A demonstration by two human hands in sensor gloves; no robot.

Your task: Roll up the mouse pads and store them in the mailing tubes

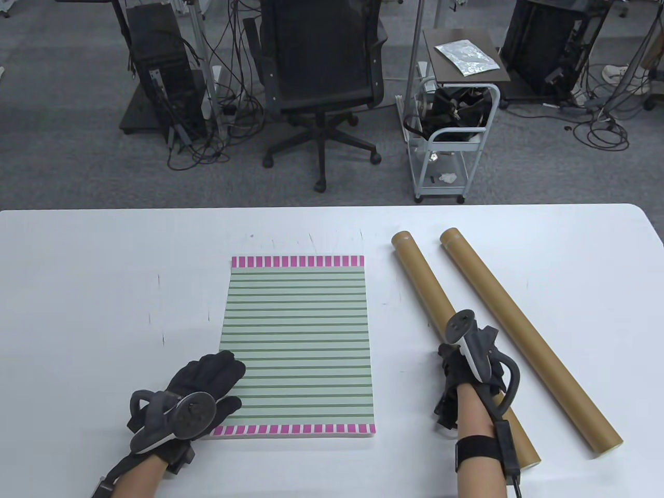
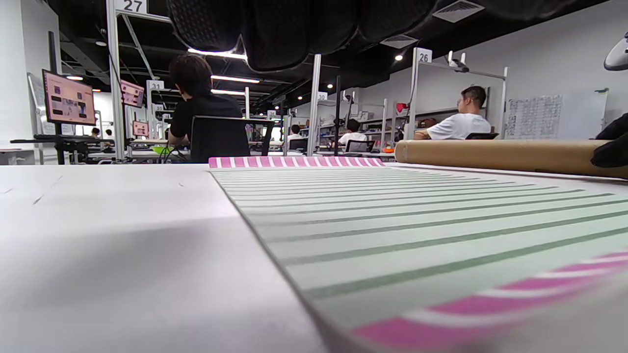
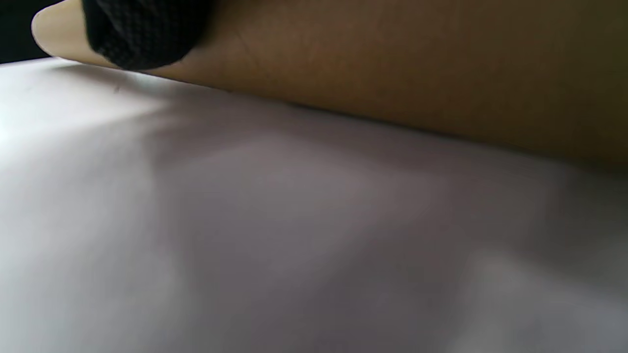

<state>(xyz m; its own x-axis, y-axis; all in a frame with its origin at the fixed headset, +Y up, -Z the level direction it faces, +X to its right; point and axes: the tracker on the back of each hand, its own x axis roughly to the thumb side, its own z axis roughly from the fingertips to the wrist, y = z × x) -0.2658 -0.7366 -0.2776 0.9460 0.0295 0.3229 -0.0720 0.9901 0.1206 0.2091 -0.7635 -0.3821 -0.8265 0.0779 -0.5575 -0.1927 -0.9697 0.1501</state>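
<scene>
White tabletop [image 1: 104, 270] fills the lower half of your table view, with an office chair [image 1: 321, 78], a small cart [image 1: 451, 129] and cabled equipment on the grey carpet beyond it. Your mouse pad [image 1: 298, 342], pale green with darker stripes and pink-and-white bands at its near and far ends, lies flat near the middle. Your left hand [image 1: 207, 389] rests on its near-left corner with the fingers stretched out flat on the pad, gripping nothing. To the right lie two brown mailing tubes, side by side but apart, both angled from far-left to near-right. Your right hand [image 1: 469, 371] sits over the inner tube [image 1: 425, 280], about halfway along it; the tracker hides your fingers from above, but the right wrist view shows one gloved fingertip [image 3: 142, 34] against the cardboard, so they seem curled round it. The outer tube [image 1: 529, 337] lies untouched.
</scene>
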